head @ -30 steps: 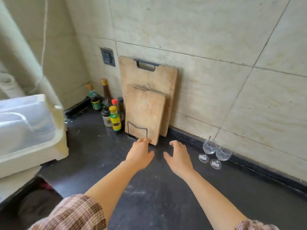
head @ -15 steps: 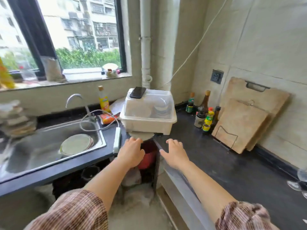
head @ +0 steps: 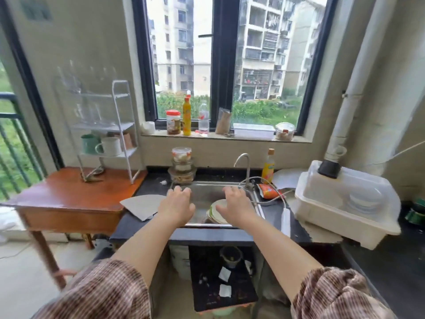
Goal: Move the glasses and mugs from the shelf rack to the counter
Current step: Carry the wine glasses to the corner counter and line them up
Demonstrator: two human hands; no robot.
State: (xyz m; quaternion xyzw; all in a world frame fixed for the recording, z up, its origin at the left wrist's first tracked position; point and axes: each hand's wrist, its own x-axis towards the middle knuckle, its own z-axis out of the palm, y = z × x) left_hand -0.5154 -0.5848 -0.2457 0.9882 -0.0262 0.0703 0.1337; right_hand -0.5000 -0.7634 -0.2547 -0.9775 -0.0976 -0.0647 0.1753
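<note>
Two mugs, a green mug and a white mug touching it on its right, sit on the lower tier of the white rack at about ten o'clock from where the person stands. The rack stands on a wooden table that butts against the dark bench. On the tier above there seem to be clear glasses, but they are blurred and I cannot count them. Both hands are out in front at twelve o'clock, over the sink. The left hand has a slack grip, fingers spread and holding nothing. The right hand is likewise unclenched and empty, hovering above a stack of plates in the basin. A dish box with a clear lid sits at two o'clock on the bench. As I judge it, this is the reach between loads: hands free, nothing carried, rack well apart from them. The next move calls for both arms to swing toward ten o'clock, past the sheet of card on the bench edge. The mugs look the easier take, one handle to each hand, since the white one's handle faces out. The glasses would need a gentler pinch by bowl or stem, lifted clear of the rack's wire rails. Setting down wants a bare patch of bench; the dark stretch at three o'clock looks the likeliest.
</note>
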